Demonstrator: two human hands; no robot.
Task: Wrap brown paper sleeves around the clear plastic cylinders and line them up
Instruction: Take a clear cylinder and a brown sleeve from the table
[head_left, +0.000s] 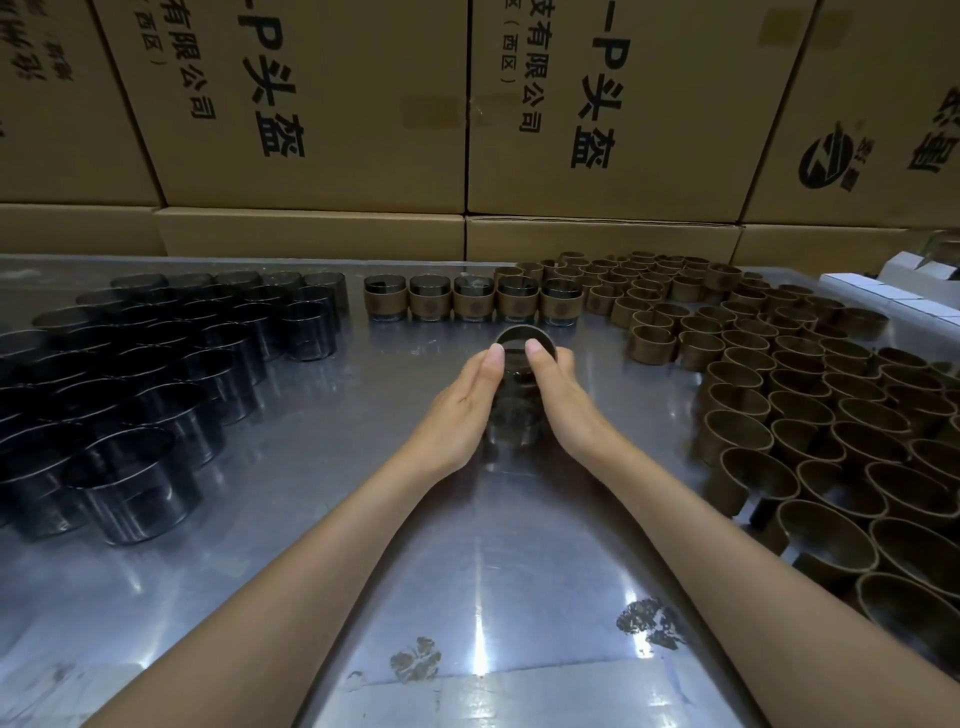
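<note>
Both hands hold one cylinder (521, 347) with a brown sleeve on it over the middle of the steel table (322, 457). My left hand (462, 402) grips its left side and my right hand (558, 400) grips its right side, with both thumbs on the near rim. Just beyond, a row of several sleeved cylinders (470, 302) stands side by side. Bare clear cylinders (156, 374) crowd the left of the table. Empty brown paper sleeves (789, 395) cover the right.
Stacked cardboard boxes (322, 130) with black print wall off the far edge of the table. Small white boxes (883, 291) sit at the far right. A white strip (467, 696) lies at the near edge.
</note>
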